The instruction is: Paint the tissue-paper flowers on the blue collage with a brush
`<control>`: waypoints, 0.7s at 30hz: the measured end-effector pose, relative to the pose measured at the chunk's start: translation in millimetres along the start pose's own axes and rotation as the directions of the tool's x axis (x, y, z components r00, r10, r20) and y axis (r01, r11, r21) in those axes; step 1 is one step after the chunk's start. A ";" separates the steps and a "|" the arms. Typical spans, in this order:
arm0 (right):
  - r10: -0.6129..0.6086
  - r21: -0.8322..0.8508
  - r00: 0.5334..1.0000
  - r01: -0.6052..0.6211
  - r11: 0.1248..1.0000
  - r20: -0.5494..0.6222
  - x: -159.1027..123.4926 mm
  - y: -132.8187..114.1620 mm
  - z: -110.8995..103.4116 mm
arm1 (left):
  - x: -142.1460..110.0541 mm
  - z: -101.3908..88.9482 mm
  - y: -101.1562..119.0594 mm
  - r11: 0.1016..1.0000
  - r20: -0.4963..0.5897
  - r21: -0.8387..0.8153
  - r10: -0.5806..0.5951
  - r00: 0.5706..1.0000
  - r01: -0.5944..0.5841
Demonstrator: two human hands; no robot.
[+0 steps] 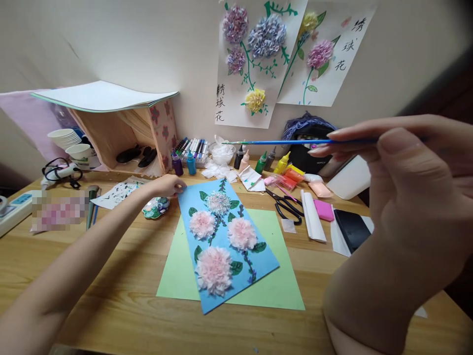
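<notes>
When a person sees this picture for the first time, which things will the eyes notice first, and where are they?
Probably the blue card with four fluffy flowers, set at an angle over a light green sheet, the left hand at its upper left corner. Next, the thin blue paintbrush, held nearly level in the right hand. Above, two white flower posters on the wall.

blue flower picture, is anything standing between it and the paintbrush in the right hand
Nothing visible does. The right hand holds the paintbrush up in open air, and the blue flower picture faces up uncovered, with the left hand only at its far left corner.
</notes>
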State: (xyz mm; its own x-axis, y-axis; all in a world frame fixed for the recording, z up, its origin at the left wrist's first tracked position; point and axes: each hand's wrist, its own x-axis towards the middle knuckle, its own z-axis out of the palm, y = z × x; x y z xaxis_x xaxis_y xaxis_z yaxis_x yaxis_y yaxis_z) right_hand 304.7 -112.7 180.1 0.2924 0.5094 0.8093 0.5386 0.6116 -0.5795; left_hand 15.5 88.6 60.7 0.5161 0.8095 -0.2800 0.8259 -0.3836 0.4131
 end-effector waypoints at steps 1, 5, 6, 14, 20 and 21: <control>0.090 0.024 0.992 -0.089 0.996 -0.084 -1.8 -4.2 6.6 | 5.0 -1.5 -0.1 1.000 -0.006 0.016 0.009 1.000 -0.009; 0.178 0.023 0.981 -0.177 0.984 -0.077 -6.0 -12.9 21.5 | 20.9 -5.4 -1.4 0.998 -0.032 0.060 0.035 0.999 -0.033; 0.179 0.022 0.982 -0.178 0.984 -0.065 -6.1 -12.4 22.1 | 24.1 -6.1 -1.6 0.997 -0.041 0.065 0.036 0.998 -0.034; 0.075 0.039 0.981 -0.084 0.996 0.178 3.5 10.4 13.5 | 38.1 -0.2 -2.7 0.988 -0.293 0.149 0.009 0.956 0.037; 0.041 0.027 0.966 -0.049 0.998 0.255 8.3 17.6 11.0 | 5.1 8.6 -3.0 0.988 -0.536 0.104 -0.038 0.843 0.111; 0.053 0.029 0.968 -0.062 0.998 0.247 7.9 16.5 11.2 | -6.4 7.2 -1.3 0.989 -0.562 0.086 -0.049 0.825 0.117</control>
State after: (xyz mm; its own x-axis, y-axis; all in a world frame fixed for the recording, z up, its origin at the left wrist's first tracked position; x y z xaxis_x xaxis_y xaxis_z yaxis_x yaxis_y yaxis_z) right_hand 307.1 -91.8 175.9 0.1158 0.6747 0.7290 0.4963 0.5965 -0.6308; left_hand 12.8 80.6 55.7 0.2578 0.9369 0.2361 0.8972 -0.3228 0.3014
